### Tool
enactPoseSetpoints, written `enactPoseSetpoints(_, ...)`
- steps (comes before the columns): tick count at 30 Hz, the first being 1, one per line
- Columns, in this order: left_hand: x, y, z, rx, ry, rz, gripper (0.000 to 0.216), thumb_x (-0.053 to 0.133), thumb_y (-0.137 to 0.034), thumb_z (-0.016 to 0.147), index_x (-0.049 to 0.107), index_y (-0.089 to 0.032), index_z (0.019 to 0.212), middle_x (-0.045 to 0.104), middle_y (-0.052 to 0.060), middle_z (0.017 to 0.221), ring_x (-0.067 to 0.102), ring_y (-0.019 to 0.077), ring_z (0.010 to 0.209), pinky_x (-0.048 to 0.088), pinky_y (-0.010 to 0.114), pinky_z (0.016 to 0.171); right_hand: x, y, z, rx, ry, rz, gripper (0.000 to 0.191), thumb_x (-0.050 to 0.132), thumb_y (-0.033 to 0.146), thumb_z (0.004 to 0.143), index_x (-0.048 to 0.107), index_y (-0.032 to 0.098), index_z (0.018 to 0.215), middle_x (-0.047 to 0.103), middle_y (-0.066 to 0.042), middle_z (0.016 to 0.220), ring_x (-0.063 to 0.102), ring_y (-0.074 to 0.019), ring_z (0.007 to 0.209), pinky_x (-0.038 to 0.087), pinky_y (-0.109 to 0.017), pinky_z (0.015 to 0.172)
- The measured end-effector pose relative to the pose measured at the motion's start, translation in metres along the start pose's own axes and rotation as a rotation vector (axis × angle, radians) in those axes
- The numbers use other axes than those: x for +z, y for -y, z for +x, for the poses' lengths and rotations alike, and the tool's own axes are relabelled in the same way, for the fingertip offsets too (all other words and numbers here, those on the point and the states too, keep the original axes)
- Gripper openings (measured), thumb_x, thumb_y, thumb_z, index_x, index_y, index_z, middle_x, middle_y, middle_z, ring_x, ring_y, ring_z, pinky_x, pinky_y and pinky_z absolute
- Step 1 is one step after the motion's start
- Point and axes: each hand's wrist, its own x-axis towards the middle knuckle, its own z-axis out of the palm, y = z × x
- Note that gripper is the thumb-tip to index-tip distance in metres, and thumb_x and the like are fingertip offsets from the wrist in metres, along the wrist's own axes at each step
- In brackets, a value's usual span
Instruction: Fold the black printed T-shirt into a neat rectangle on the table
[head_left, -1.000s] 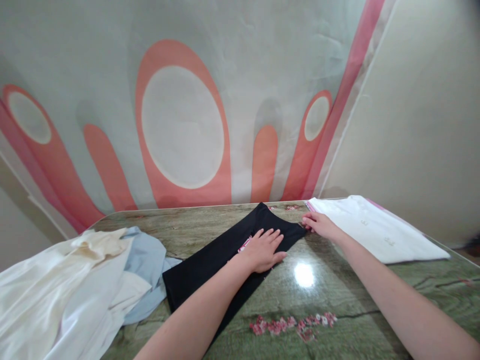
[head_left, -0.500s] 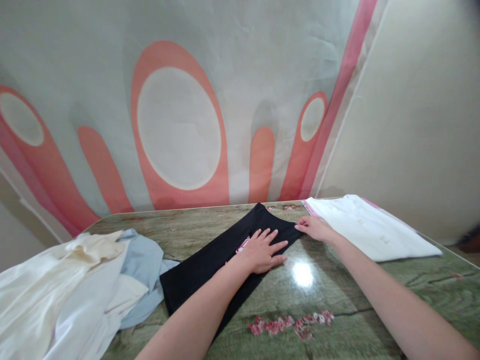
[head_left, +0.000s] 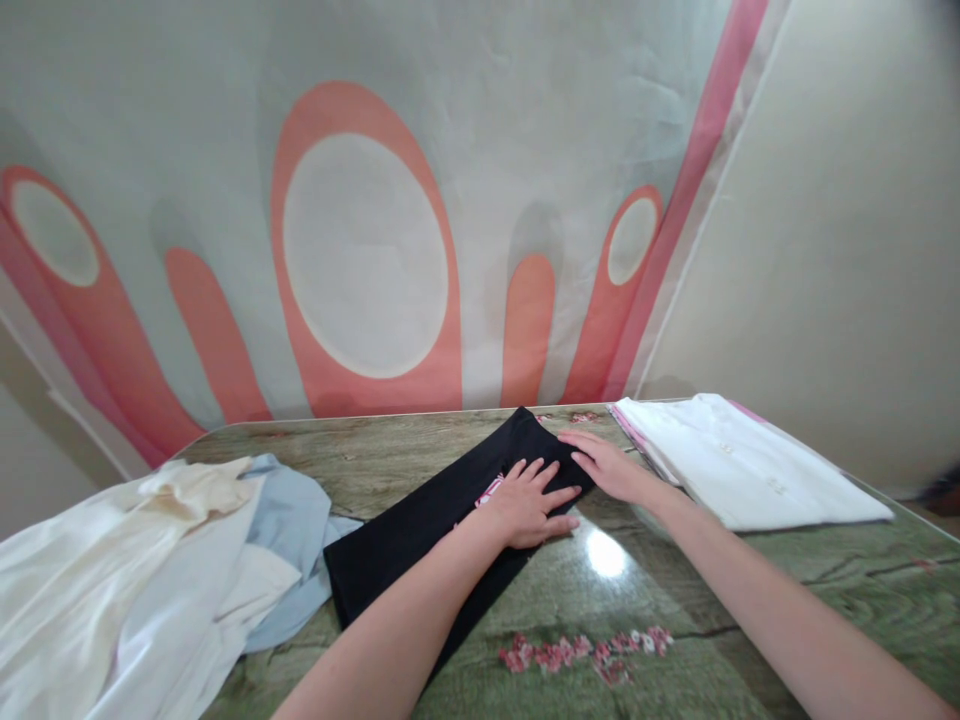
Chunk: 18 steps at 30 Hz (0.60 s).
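A black garment [head_left: 420, 535], perhaps a T-shirt, lies folded narrow and slanting across the table, with a pink and white print partly covered by my hand. My left hand [head_left: 529, 505] rests flat on it, fingers spread. At the garment's far right edge, my right hand [head_left: 606, 466] lies with fingers stretched out over the cloth, pressing on it and gripping nothing. My left forearm hides part of the near side of the garment.
On the right lies a stack of folded clothes [head_left: 757, 460], a white one on top. Loose white, cream and light blue clothes [head_left: 150, 580] are heaped on the left. The wood-patterned table [head_left: 600, 610] meets a painted wall [head_left: 480, 200] behind.
My right hand has let go of the black garment's right corner and moved left onto the cloth. That corner is now tucked in. My left hand has stayed in place.
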Motion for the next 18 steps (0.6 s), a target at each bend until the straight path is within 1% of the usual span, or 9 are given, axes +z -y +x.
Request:
enactPoseSetpoints(3,-0.003,0.001,0.003,0.001,-0.014,-0.031,0.052,0.029,-0.058,0.086,0.042,-0.031,0.128,0.03,0.006,0.141,0.024,0.0289,0.13,0.016,0.049,0.103,0.017,0.004,-0.001,-0.05,0.122,0.028,0.04,0.035,0.021,0.088,0.047,0.022,0.126,0.046,-0.006,0.132,0.041,-0.019,0.122,0.033,-0.042,0.103)
enactPoseSetpoints(6,-0.022,0.01,0.007,-0.007,-0.042,-0.126,0.039,0.03,-0.043,0.091,0.057,-0.025,0.114,0.052,0.006,0.125,0.042,0.022,0.118,0.029,0.037,0.099,0.028,0.001,-0.004,-0.048,0.139,-0.022,0.04,0.038,0.029,0.089,0.047,0.022,0.127,0.045,-0.007,0.133,0.04,-0.0207,0.123,0.033,-0.042,0.103)
enactPoseSetpoints(8,-0.04,0.021,0.006,-0.131,-0.135,-0.169,0.033,0.035,-0.034,0.09,0.062,-0.021,0.101,0.062,0.006,0.107,0.053,0.0185,0.103,0.037,0.029,0.091,0.028,0.001,-0.005,-0.031,0.146,-0.065,0.043,0.038,0.034,0.089,0.044,0.022,0.129,0.043,-0.007,0.135,0.038,-0.0216,0.124,0.031,-0.043,0.103)
enactPoseSetpoints(9,-0.049,0.027,0.004,-0.226,-0.194,-0.17,0.029,0.038,-0.03,0.088,0.064,-0.019,0.097,0.064,0.006,0.101,0.056,0.0179,0.097,0.039,0.027,0.087,0.028,0.002,-0.005,-0.025,0.154,-0.086,0.044,0.038,0.036,0.089,0.042,0.022,0.131,0.041,-0.007,0.136,0.037,-0.0218,0.125,0.031,-0.043,0.104)
enactPoseSetpoints(10,-0.056,0.032,0.002,-0.311,-0.211,-0.178,0.025,0.043,-0.027,0.084,0.065,-0.018,0.092,0.065,0.006,0.095,0.058,0.0175,0.091,0.041,0.026,0.083,0.026,0.004,-0.005,-0.021,0.166,-0.104,0.045,0.036,0.038,0.089,0.04,0.022,0.132,0.04,-0.007,0.137,0.036,-0.0218,0.126,0.03,-0.043,0.104)
enactPoseSetpoints(12,-0.064,0.04,-0.004,-0.435,-0.123,-0.229,0.02,0.049,-0.023,0.078,0.067,-0.016,0.085,0.067,0.005,0.082,0.06,0.0163,0.078,0.044,0.024,0.074,0.024,0.008,-0.005,-0.016,0.191,-0.134,0.048,0.035,0.04,0.089,0.038,0.021,0.133,0.039,-0.007,0.138,0.034,-0.0217,0.127,0.029,-0.042,0.104)
enactPoseSetpoints(14,-0.062,0.044,-0.008,-0.503,0.041,-0.325,0.018,0.052,-0.019,0.073,0.069,-0.015,0.079,0.067,0.003,0.071,0.06,0.0141,0.066,0.045,0.022,0.064,0.023,0.011,-0.004,-0.008,0.205,-0.155,0.049,0.034,0.043,0.089,0.039,0.021,0.133,0.038,-0.007,0.138,0.034,-0.022,0.127,0.029,-0.042,0.104)
enactPoseSetpoints(16,-0.053,0.045,-0.01,-0.52,0.139,-0.411,0.018,0.054,-0.018,0.07,0.07,-0.014,0.076,0.066,0.002,0.065,0.059,0.0121,0.06,0.044,0.02,0.058,0.023,0.012,-0.004,-0.004,0.21,-0.168,0.05,0.034,0.043,0.089,0.039,0.02,0.132,0.038,-0.008,0.138,0.034,-0.0225,0.127,0.029,-0.043,0.104)
enactPoseSetpoints(18,-0.045,0.045,-0.01,-0.501,0.159,-0.455,0.017,0.056,-0.019,0.067,0.07,-0.014,0.076,0.065,0.001,0.063,0.058,0.0109,0.058,0.043,0.018,0.056,0.024,0.013,-0.005,-0.01,0.205,-0.17,0.049,0.035,0.043,0.089,0.04,0.02,0.132,0.039,-0.008,0.137,0.035,-0.0229,0.126,0.03,-0.043,0.103)
